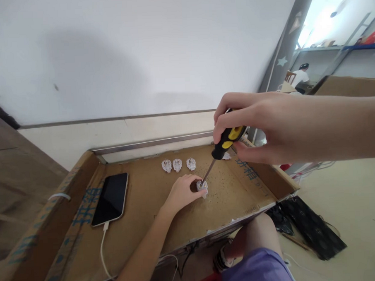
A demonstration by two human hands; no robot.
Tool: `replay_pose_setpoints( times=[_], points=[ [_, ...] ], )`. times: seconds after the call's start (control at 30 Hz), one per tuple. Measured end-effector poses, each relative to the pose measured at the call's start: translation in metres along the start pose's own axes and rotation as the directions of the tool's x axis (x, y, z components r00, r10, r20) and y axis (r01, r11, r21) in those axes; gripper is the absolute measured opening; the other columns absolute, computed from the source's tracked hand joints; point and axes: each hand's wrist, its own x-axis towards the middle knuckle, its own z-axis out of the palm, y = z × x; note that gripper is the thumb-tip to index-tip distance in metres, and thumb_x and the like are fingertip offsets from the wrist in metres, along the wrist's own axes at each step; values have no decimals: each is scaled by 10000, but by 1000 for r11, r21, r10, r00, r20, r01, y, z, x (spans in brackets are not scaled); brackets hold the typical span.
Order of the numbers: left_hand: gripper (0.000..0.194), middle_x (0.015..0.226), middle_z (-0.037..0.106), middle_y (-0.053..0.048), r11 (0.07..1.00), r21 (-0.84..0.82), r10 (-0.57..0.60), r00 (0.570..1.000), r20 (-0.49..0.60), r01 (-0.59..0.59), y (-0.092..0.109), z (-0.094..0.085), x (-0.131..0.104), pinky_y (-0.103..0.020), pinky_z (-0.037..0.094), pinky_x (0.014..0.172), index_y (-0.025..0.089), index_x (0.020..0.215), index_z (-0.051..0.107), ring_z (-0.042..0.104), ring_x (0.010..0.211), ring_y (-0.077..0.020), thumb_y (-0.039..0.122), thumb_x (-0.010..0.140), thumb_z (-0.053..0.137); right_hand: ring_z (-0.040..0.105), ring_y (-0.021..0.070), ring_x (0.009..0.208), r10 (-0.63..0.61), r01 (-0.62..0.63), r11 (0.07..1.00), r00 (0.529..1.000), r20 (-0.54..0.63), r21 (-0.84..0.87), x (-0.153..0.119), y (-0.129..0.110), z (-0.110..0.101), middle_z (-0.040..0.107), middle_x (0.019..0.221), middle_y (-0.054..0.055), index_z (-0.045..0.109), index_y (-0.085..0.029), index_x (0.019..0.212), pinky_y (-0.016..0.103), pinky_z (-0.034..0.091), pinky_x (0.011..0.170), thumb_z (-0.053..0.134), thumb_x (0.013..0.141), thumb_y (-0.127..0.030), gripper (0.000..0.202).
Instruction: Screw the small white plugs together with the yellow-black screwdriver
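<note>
My right hand [251, 121] grips a black and yellow screwdriver [227, 143] by its handle, the shaft slanting down to the left. The screwdriver's tip meets a small clear plug piece [203, 188] on the cardboard surface. Thumb and fingers of my left hand [185, 192] pinch that piece from the left side. Behind it stand three similar plug pieces [166, 165], [177, 164], [191, 163] with metal pins pointing up. Another whitish piece [226, 156] is partly hidden behind the screwdriver and my right hand.
A phone [111, 199] with a white cable [102, 247] lies on the left of the cardboard-lined table [140, 209]. Raised cardboard edges flank it, with a white wall [124, 56] behind. A person [301, 76] sits far off at right. Black items [315, 228] lie on the floor.
</note>
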Motion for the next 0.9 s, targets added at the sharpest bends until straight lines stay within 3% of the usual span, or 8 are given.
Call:
replay_pose_setpoints(
  times=[0.23,0.4,0.67,0.9],
  points=[
    [294,952,668,-14,1000,-2,-1,1000,4,1,1,-1,1,-325,442,832,223,953,630,599,896,-206,412,733,677,528,85,614,17,-17,999,1000,6,-39,1,-2,-4,548,995,-10,635,-271,933,261,425,549,558,747,-197,214],
    [297,917,663,-14,1000,13,-12,1000,-1,12,2,-1,1,-328,442,823,216,946,633,596,885,-210,405,723,684,560,102,700,45,-42,998,997,57,-46,1,-6,-12,554,1030,3,635,-250,964,264,451,641,554,764,-176,228],
    [282,942,668,-10,1000,4,-15,1000,10,15,1,-2,0,-335,439,835,228,951,630,598,896,-208,406,736,676,528,92,575,0,-1,999,1000,-29,-37,0,2,0,554,963,-19,642,-291,913,280,418,519,553,722,-200,229],
    [289,938,669,-9,1000,2,-15,1000,10,15,1,-1,0,-332,437,824,231,950,627,602,889,-210,410,728,679,518,85,575,-26,26,999,999,-32,-29,1,3,2,552,958,-12,640,-282,927,270,408,529,541,726,-207,237]
  ],
)
